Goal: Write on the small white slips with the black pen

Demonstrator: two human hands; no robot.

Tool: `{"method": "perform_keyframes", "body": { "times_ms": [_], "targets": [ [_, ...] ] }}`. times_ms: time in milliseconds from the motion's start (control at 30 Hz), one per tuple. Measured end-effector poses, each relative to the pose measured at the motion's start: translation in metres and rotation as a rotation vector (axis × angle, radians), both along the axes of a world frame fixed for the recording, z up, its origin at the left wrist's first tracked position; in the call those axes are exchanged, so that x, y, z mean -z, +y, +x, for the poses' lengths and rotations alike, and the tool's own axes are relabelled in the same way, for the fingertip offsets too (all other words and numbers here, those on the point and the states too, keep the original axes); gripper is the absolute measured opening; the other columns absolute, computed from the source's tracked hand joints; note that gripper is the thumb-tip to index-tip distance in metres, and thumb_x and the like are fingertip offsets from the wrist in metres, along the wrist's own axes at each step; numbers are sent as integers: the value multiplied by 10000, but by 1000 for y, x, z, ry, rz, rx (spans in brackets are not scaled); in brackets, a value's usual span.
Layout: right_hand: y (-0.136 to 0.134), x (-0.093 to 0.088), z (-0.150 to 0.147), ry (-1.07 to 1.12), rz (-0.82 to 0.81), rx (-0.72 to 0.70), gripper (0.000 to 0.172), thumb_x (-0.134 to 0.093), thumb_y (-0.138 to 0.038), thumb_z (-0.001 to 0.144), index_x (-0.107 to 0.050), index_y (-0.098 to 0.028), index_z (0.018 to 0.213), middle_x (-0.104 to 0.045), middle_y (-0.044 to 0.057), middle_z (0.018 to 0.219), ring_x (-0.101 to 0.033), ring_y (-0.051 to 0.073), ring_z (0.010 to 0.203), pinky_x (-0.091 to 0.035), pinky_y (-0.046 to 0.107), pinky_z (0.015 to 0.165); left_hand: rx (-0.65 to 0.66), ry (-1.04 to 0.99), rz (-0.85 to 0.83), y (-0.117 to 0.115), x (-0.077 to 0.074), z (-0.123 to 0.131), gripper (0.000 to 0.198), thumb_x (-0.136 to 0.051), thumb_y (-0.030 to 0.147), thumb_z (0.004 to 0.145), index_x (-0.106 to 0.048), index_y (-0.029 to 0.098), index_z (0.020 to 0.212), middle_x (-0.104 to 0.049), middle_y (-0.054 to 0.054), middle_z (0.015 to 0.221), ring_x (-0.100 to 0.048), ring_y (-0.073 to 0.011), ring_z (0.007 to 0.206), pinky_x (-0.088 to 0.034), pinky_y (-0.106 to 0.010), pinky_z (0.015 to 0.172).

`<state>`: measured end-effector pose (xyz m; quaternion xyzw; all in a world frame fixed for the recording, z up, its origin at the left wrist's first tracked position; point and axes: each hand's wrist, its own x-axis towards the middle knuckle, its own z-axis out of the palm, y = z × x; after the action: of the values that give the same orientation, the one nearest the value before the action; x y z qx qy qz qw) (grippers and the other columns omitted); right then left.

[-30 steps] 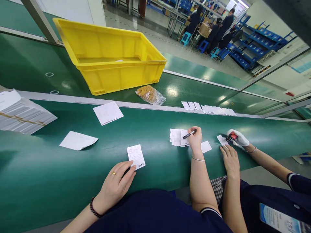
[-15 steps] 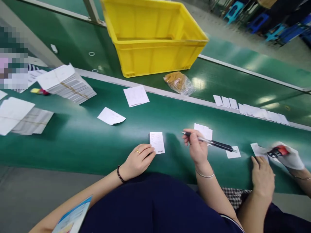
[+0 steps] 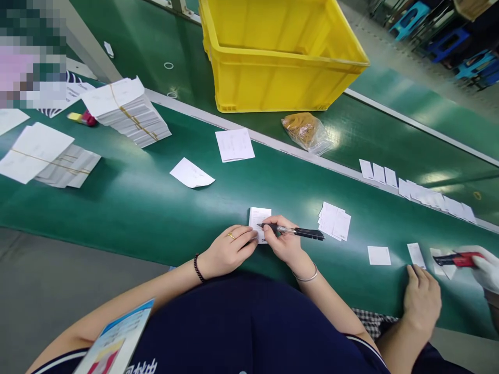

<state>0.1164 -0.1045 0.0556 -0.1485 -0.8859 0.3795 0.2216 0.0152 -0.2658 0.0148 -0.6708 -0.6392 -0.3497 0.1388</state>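
So the left hand [image 3: 230,249] has its fingertips on the lower left part of a little stack of printed cards [image 3: 259,214], which sits flat on the green desk [image 3: 156,218] right in front of the person. Can't tell if the thumb is pinching it or the fingers are just resting there. The right hand [image 3: 286,246] is gripping a black pen [image 3: 310,234], tip at the top card, though whether it's actually touching is hard to say.

Just right of that hand there's an overlapping pile of cards [image 3: 335,222], then a single card [image 3: 379,255] on its own. Further right, a co-worker's gloved hand [image 3: 487,270] has a red-and-black tool [image 3: 465,259] over some more slips [image 3: 448,271]. Yellow bin [image 3: 288,83] stands beyond the desk's far edge, a bag of tan bits [image 3: 304,130] just beside it.
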Motion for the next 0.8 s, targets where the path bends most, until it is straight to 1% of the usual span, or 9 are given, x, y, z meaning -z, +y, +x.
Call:
{"method": "perform_keyframes", "body": {
  "times_ms": [67, 200, 367, 500, 667, 800],
  "targets": [
    [-1, 2, -1, 29, 49, -9, 109, -541, -198, 833, -631, -216, 772, -668, -1, 659, -601, 130, 536, -509, 265, 549, -2, -7, 8, 0, -1, 0, 123, -579, 60, 888, -637, 119, 979, -690, -106, 1032, -638, -211, 1008, -591, -384, 873],
    [-2, 4, -1, 27, 58, -32, 112, -552, -200, 824, -638, -221, 754, -658, -6, 635, -605, 137, 542, -519, 274, 571, 2, -19, 13, 1, -2, -1, 148, -556, 73, 902, -639, 132, 1008, -694, -102, 1023, -641, -202, 1006, -589, -377, 872],
    [-1, 3, -2, 4, 102, -70, 119, -545, -188, 819, -633, -222, 746, -648, -10, 614, -605, 134, 535, -524, 268, 570, 12, -35, 8, 1, -4, -2, 177, -520, 86, 919, -636, 140, 1040, -696, -104, 1024, -637, -199, 1017, -583, -381, 883],
    [-1, 1, -3, 16, 140, -79, 114, -543, -183, 829, -620, -223, 755, -651, -11, 620, -602, 129, 530, -519, 259, 554, 11, -22, 2, 1, -4, -2, 171, -522, 85, 919, -635, 143, 1034, -696, -100, 1030, -635, -196, 1017, -582, -375, 885],
    [-1, 2, -2, 13, 147, -86, 108, -549, -178, 828, -618, -223, 759, -657, -11, 627, -621, 136, 554, -534, 269, 584, 3, 1, 6, 1, -5, -2, 132, -560, 77, 903, -643, 123, 994, -694, -101, 1017, -639, -205, 994, -582, -376, 886],
    [-2, 2, -3, 18, 160, -96, 105, -548, -172, 833, -611, -226, 768, -656, -15, 627, -623, 134, 559, -533, 266, 592, -5, 7, 23, 1, -6, -2, 131, -551, 69, 908, -643, 120, 986, -696, -98, 1010, -636, -201, 990, -583, -365, 881]
  ]
}}
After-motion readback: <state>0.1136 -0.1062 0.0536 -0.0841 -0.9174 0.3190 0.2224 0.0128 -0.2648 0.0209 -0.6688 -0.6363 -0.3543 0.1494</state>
